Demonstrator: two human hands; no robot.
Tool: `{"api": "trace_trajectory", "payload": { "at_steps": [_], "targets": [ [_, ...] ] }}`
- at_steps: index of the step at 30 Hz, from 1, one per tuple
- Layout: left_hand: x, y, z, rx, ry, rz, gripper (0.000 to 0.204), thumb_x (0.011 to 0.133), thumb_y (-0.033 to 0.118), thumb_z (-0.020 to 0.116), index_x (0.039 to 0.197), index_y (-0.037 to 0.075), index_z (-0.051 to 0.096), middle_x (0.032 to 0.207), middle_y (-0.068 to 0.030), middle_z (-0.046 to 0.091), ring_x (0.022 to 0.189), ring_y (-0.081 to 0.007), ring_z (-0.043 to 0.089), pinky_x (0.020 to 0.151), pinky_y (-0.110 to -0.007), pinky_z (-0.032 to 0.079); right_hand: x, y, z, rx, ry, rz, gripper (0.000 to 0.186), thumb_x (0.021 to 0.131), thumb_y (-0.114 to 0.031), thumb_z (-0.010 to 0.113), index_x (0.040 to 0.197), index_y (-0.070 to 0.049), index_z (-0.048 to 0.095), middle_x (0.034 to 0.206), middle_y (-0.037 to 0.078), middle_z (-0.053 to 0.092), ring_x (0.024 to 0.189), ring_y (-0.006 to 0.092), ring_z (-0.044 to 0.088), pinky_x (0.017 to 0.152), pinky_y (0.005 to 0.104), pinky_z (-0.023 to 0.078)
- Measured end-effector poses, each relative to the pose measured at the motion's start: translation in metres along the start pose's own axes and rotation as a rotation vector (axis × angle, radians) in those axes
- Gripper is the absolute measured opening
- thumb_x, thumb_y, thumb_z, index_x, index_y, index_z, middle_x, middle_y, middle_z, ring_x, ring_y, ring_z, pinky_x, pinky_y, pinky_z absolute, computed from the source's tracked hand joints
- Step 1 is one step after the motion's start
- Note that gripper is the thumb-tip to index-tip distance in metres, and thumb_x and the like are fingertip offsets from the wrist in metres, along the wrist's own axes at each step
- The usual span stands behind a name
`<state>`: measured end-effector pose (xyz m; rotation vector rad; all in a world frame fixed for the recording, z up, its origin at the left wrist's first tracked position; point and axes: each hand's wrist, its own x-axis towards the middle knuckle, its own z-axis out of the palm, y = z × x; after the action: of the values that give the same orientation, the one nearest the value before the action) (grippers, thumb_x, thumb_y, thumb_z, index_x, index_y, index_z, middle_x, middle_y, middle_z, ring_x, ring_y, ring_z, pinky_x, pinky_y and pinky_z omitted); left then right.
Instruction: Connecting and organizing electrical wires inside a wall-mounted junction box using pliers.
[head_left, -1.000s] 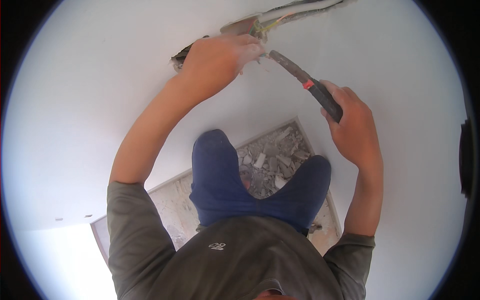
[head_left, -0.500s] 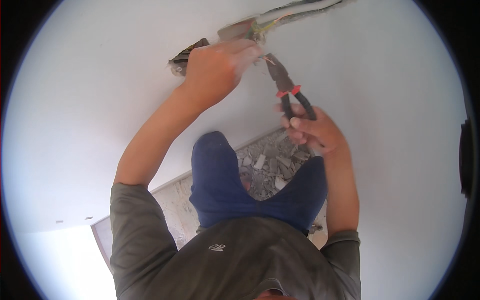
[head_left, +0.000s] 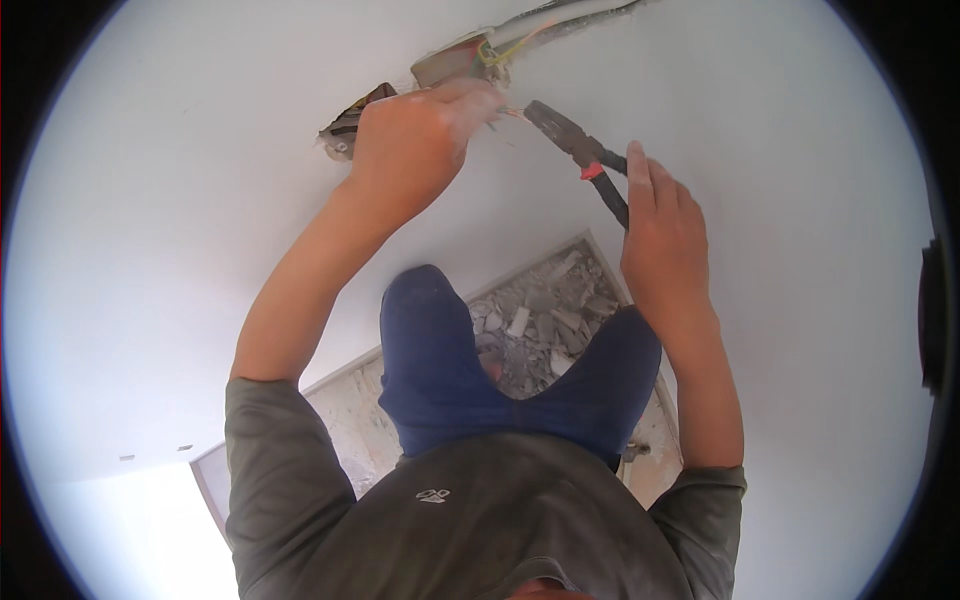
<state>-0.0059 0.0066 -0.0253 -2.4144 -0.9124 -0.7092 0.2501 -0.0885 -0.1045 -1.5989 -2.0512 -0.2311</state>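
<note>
My right hand [head_left: 668, 222] is closed round the black handles of a pair of pliers [head_left: 563, 132] with red collars. Its dark jaws point up and left, at the bare copper ends of some thin wires [head_left: 512, 112]. My left hand [head_left: 425, 130] pinches those wires just left of the jaws, fingers together. Behind its fingertips lies an opened wall box [head_left: 447, 66], where yellow-green wires [head_left: 512, 48] come out. Whether the jaws grip the copper is hard to make out.
A second rough wall opening [head_left: 342, 135] lies left of my left hand. Grey conduit [head_left: 555, 18] runs in a cut channel at the top. Broken rubble [head_left: 540, 320] covers the floor between my knees, beside the white wall [head_left: 800, 300].
My right hand has turned and moved up and right, with the pliers now tilted further left. My left hand stays at the wires, shifted slightly left in view.
</note>
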Motion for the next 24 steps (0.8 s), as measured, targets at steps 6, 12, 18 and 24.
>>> {"api": "trace_trajectory", "payload": {
  "at_steps": [6, 12, 18, 24],
  "targets": [
    [0.004, 0.001, -0.003, -0.008, -0.069, -0.020, 0.023, 0.089, 0.006, 0.069, 0.110, 0.013, 0.075, 0.109, 0.0007, 0.077, 0.079, -0.0246, 0.073, 0.063, -0.035, 0.058, 0.016, 0.012, 0.009, -0.307, 0.334, -0.159, 0.061, 0.089, -0.003, 0.060, 0.147, 0.000, 0.044, 0.132, 0.013, 0.058, 0.114, 0.0281, 0.060, 0.102, 0.0502, 0.047],
    [0.004, 0.001, -0.002, -0.009, -0.044, -0.032, 0.024, 0.088, 0.005, 0.070, 0.109, 0.013, 0.075, 0.106, 0.0000, 0.077, 0.078, -0.0252, 0.072, 0.062, -0.035, 0.057, 0.022, 0.013, 0.008, -0.406, 0.384, -0.152, 0.059, 0.089, -0.006, 0.061, 0.147, -0.004, 0.048, 0.131, 0.008, 0.058, 0.113, 0.0270, 0.060, 0.107, 0.0553, 0.044],
    [0.006, -0.001, -0.004, 0.008, -0.075, -0.024, 0.022, 0.088, 0.006, 0.071, 0.108, 0.013, 0.076, 0.105, -0.0005, 0.077, 0.076, -0.0249, 0.072, 0.060, -0.034, 0.056, 0.027, 0.014, 0.008, -0.433, 0.388, -0.194, 0.061, 0.087, -0.005, 0.063, 0.146, -0.004, 0.050, 0.116, 0.008, 0.058, 0.098, 0.0242, 0.060, 0.102, 0.0504, 0.049],
    [0.005, -0.002, 0.000, -0.027, -0.034, -0.027, 0.021, 0.088, 0.008, 0.072, 0.108, 0.014, 0.076, 0.102, -0.0001, 0.078, 0.076, -0.0243, 0.072, 0.059, -0.033, 0.055, 0.020, 0.012, 0.008, -0.328, 0.314, -0.147, 0.066, 0.085, 0.005, 0.063, 0.149, -0.005, 0.049, 0.108, 0.007, 0.060, 0.088, 0.0220, 0.062, 0.074, 0.0374, 0.054]
  ]
}}
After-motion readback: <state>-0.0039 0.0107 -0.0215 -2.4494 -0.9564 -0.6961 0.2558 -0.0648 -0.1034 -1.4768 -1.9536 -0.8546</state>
